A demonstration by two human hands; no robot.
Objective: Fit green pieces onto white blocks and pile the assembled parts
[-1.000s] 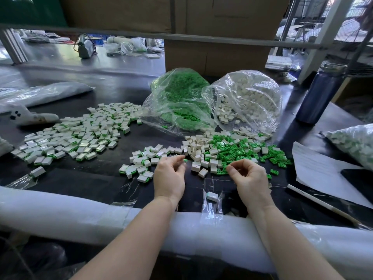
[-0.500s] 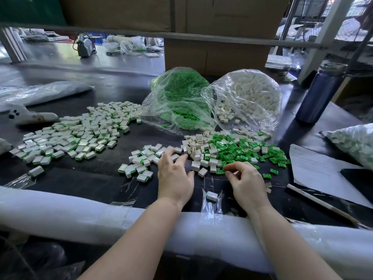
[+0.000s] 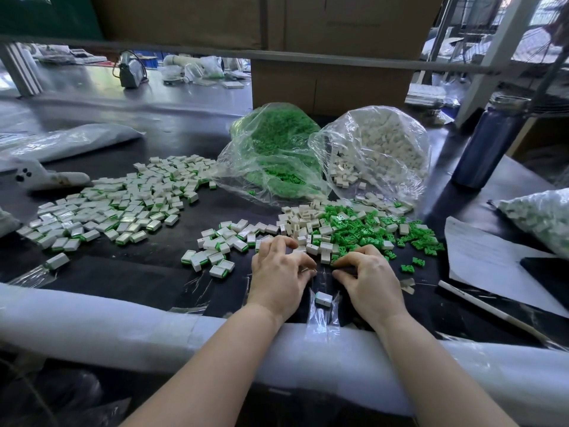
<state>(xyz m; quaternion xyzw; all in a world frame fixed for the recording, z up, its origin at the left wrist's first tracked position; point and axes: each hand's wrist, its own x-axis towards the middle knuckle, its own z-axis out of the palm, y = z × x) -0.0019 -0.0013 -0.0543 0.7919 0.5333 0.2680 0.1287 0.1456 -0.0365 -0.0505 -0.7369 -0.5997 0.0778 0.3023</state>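
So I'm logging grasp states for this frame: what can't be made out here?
- Head view: what the left hand holds, if anything; its curled fingers hide it.
- Same for the right hand, fingers curled at the edge of the loose green pieces.
- Bag of parts, cut off by the right edge.
- Far bench items are too small and blurred.

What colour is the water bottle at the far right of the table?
Dark blue bottle with a grey lid, in the head view.
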